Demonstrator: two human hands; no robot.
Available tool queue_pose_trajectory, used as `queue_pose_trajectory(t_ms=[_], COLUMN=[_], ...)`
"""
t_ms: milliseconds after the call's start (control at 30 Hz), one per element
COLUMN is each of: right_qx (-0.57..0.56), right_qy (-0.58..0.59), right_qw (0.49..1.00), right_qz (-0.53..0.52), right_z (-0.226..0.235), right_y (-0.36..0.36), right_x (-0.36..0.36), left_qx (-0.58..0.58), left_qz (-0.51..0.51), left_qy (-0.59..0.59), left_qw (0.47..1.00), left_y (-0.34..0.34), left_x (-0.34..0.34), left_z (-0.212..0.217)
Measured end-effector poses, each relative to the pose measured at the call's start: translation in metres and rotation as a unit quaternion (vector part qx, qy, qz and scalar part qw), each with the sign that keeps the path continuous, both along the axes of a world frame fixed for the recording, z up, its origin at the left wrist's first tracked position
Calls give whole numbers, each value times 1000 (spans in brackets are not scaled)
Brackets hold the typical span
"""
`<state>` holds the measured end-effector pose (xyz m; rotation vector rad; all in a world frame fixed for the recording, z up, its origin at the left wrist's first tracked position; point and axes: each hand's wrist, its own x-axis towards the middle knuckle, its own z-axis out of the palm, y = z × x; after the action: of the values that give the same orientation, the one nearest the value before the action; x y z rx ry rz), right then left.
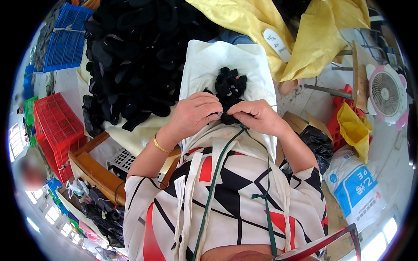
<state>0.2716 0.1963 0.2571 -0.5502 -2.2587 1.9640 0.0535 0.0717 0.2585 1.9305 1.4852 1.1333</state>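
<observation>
Over my lap lies a white cloth (198, 61) with a small heap of black fabric pieces (230, 82), a few showing pink bits. Just in front of me, my left hand (198, 111) and my right hand (257, 116) meet, fingers pinched, at a black fabric piece (228, 119). A small shiny bit shows at the left fingertips; its kind is too small to make out. A green cord (217, 167) hangs down my front, and its lower end passes beneath my right hand. A gold bracelet (160, 144) circles my left wrist.
At left spreads a big pile of black shoe-shaped pieces (130, 56). Blue (67, 37) and red (56, 130) plastic crates stand beyond it, with a wooden frame (93, 163) nearer. Yellow sheeting (313, 39), a fan (387, 95) and a white sack (352, 191) are at right.
</observation>
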Motion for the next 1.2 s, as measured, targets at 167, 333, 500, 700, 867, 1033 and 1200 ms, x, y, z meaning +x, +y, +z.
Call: queue_pose_trajectory(t_ms=[167, 333, 500, 700, 867, 1033, 1200], right_qx=[-47, -49, -102, -182, -128, 178, 372], right_qy=[11, 37, -12, -46, -36, 21, 96], right_qw=[999, 998, 995, 982, 991, 977, 922], right_qz=[1, -8, -7, -9, -7, -116, -57], right_z=[-2, -7, -7, -6, -7, -13, 0], right_y=[-3, -11, -17, -12, -19, -16, -23], right_x=[-3, -2, -3, -5, -8, -11, -20], left_qx=[-21, -34, -66, -147, -207, -256, -194], left_qz=[-10, -9, -11, -18, -1, 61, 47], left_qy=[-52, -66, -78, -100, -131, -109, -63], left_qw=[998, 997, 995, 984, 970, 959, 978], left_y=[-3, -6, -8, -8, -9, -12, -11], left_x=[4, 6, 8, 9, 17, 17, 19], left_z=[2, 2, 1, 5, -1, -6, -4])
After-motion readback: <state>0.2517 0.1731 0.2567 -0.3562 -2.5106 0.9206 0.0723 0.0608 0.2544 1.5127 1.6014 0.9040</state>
